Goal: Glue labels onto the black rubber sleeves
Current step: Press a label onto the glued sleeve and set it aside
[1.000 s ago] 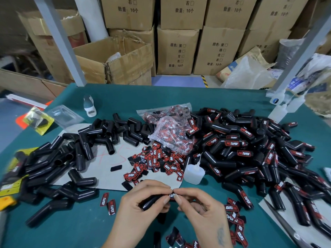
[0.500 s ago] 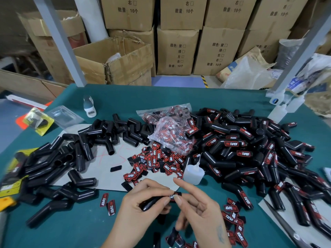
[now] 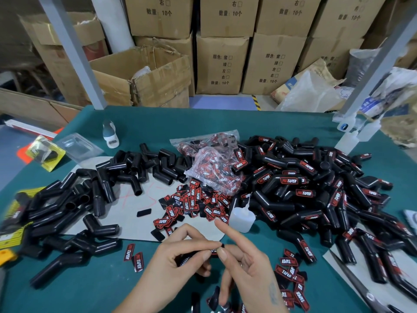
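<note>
Left hand [image 3: 180, 256] grips one sleeve [image 3: 191, 256]; right hand [image 3: 250, 265] touching.

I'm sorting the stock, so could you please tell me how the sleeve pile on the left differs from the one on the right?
The left pile of sleeves is plain black; the right pile of sleeves carries red PROTAPER labels. The left pile lies partly on a pale sheet, and it looks smaller than the right pile. Both hold bent black rubber sleeves.

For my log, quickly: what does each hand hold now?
Left hand: grips a black sleeve.
Right hand: fingers straight, open, holding nothing.
</note>
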The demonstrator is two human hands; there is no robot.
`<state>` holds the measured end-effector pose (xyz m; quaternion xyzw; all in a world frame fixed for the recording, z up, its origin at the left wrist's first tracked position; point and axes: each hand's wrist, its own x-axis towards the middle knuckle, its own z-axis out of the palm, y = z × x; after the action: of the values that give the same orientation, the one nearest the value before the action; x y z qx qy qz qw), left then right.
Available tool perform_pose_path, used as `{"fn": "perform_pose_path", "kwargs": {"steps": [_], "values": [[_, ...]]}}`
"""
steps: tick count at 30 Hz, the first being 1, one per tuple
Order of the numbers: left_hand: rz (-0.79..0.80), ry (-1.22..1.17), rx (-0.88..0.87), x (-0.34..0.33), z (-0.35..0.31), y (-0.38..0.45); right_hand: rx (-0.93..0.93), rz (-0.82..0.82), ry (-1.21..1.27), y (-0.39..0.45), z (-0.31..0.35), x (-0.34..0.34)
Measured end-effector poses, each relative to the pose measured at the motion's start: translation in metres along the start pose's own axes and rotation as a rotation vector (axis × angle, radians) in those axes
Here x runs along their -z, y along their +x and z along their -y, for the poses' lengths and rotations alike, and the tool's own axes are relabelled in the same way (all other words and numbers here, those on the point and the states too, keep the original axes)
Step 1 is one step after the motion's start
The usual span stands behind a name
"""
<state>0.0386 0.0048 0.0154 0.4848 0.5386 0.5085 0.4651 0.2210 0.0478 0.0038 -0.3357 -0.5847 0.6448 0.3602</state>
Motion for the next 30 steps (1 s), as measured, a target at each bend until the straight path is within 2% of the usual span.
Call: {"fn": "perform_pose_path", "kwargs": {"steps": [6, 13, 20, 30], "values": [[0.093, -0.055, 0.144, 0.004, -0.007, 0.000, -0.018, 0.009, 0.027, 0.001, 0.006, -0.001], [0.161, 0.100, 0.088, 0.011, -0.006, 0.001, -0.042, 0.025, 0.072, 0.003, 0.011, -0.002], [0.246, 0.057, 0.119, 0.016, -0.003, -0.001, -0.013, 0.048, 0.049, 0.003, 0.011, -0.001], [0.240, 0.007, 0.145, 0.017, -0.005, 0.000, 0.017, 0.046, 0.026, 0.003, 0.009, -0.001]]}}
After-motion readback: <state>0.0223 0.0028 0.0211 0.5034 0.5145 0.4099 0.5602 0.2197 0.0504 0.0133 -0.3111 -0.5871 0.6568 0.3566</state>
